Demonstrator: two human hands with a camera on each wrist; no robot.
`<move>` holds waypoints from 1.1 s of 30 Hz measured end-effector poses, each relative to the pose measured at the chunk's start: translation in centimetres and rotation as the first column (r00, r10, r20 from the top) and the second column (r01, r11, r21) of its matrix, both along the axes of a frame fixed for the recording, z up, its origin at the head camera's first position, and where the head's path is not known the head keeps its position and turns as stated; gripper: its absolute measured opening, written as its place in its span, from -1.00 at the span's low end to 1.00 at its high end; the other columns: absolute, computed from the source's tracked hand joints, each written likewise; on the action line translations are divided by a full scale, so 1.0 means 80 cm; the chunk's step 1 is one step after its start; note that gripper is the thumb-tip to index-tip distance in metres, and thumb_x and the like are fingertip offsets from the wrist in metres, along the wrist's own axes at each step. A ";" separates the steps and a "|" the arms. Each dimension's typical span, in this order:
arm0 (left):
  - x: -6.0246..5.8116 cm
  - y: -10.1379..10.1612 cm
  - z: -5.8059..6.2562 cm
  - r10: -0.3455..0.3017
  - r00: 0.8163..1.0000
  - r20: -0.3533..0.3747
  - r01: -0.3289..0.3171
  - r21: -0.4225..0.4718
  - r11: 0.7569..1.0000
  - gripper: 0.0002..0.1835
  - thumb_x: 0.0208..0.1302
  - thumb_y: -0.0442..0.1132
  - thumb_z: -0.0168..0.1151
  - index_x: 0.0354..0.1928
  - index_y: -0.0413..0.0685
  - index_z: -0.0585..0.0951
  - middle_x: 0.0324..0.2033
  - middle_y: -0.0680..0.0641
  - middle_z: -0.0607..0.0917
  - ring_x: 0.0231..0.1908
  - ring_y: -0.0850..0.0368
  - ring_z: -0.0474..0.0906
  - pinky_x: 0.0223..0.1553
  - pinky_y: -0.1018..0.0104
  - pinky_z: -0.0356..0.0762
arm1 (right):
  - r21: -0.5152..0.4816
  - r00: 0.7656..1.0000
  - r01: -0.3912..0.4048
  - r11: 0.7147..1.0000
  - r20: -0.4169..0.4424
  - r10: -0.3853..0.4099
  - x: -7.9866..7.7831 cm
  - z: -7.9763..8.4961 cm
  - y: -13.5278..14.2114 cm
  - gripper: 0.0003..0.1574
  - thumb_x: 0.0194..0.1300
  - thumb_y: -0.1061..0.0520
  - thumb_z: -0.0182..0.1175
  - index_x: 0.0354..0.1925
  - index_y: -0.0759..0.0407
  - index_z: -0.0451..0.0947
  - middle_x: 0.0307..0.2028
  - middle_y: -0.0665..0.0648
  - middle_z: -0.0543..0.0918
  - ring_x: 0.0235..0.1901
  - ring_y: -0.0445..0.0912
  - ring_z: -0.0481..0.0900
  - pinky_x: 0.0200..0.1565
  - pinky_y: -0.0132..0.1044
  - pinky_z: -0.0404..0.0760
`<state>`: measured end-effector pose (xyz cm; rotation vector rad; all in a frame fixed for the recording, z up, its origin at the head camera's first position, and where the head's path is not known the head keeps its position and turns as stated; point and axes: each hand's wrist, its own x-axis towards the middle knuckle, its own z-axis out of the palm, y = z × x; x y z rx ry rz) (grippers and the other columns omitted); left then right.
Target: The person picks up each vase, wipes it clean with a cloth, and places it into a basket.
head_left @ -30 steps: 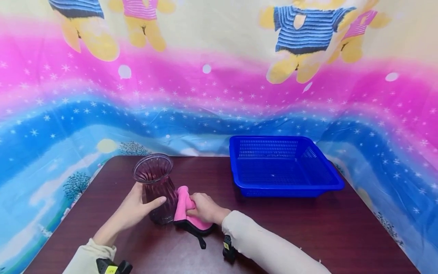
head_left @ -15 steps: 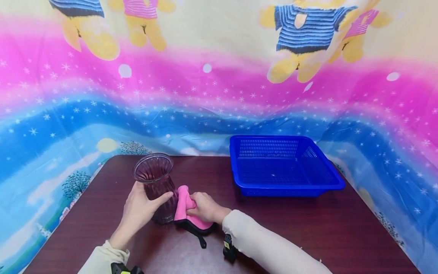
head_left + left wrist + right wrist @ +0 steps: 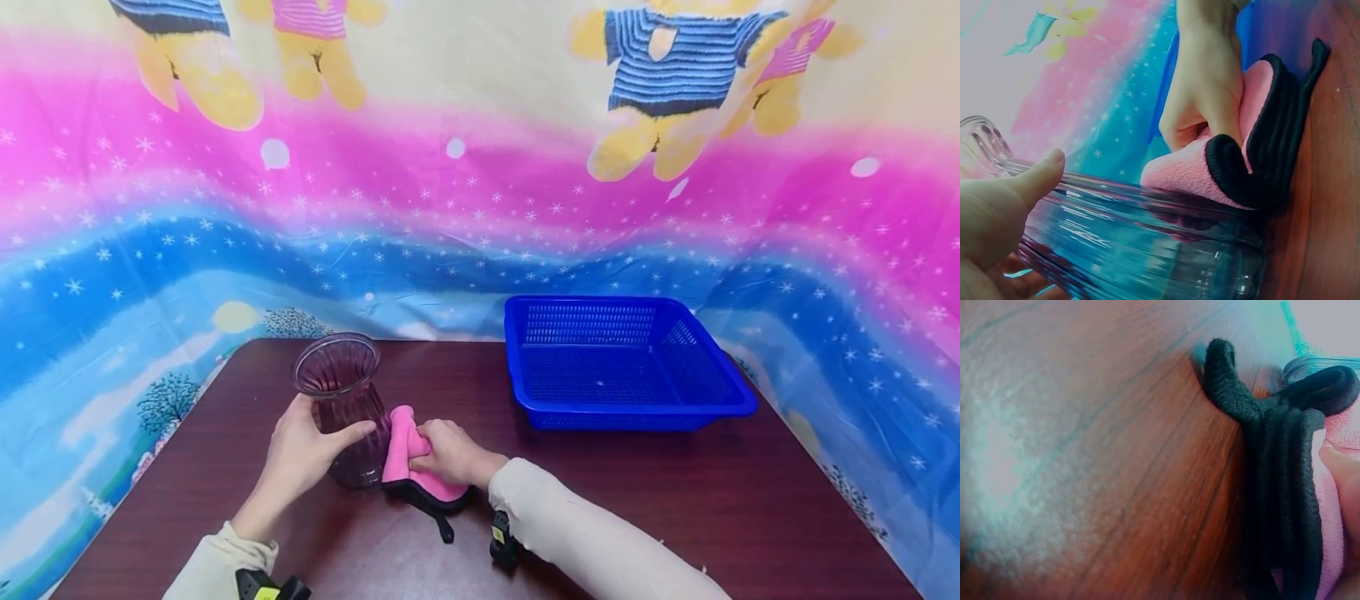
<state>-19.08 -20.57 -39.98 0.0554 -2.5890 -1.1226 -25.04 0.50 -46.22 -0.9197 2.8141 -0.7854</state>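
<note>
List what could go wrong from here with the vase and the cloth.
Only the left hand holds the ribbed purple vase, so a loosened grip might let it tip. The right hand grips the pink cloth right beside the vase, so a firm push could jolt the vase sideways.

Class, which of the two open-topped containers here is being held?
The tall, flared, purple-tinted vase of glass or clear plastic: the person's left grip holds it. The wide, rectangular, blue plastic basket stands apart to the right, untouched.
</note>
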 end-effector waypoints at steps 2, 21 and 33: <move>-0.001 -0.003 0.001 -0.016 1.000 0.004 0.016 -0.001 1.000 -0.21 -0.09 0.12 0.52 0.16 -0.07 0.44 0.05 -0.28 0.64 0.10 -0.24 0.55 0.09 -0.15 0.49 | 0.002 1.000 0.001 1.000 0.000 -0.001 0.000 -0.001 0.000 -0.76 0.09 0.01 0.42 -0.48 0.04 0.54 -0.60 -0.13 0.38 -0.54 -0.27 0.31 -0.46 -0.52 0.30; -0.018 -0.031 -0.002 -0.276 0.960 0.038 0.270 0.120 0.955 -0.38 0.06 -0.08 0.47 0.14 -0.19 0.49 -0.01 -0.26 0.69 -0.15 0.30 0.65 -0.14 0.46 0.59 | 0.016 0.999 0.006 1.000 0.036 -0.006 -0.001 0.001 -0.001 -0.72 0.12 -0.04 0.41 -0.29 0.09 0.63 -0.51 -0.10 0.47 -0.46 -0.25 0.38 -0.39 -0.50 0.35; -0.034 -0.052 -0.009 -0.510 0.859 0.038 0.495 0.188 0.848 -0.37 0.18 -0.19 0.37 0.26 -0.20 0.38 0.15 -0.28 0.57 -0.03 0.58 0.50 -0.02 0.52 0.54 | 0.025 0.999 0.006 1.000 0.037 -0.007 -0.002 -0.001 0.000 -0.68 0.11 -0.06 0.41 -0.25 0.09 0.64 -0.48 -0.08 0.52 -0.44 -0.25 0.39 -0.36 -0.50 0.38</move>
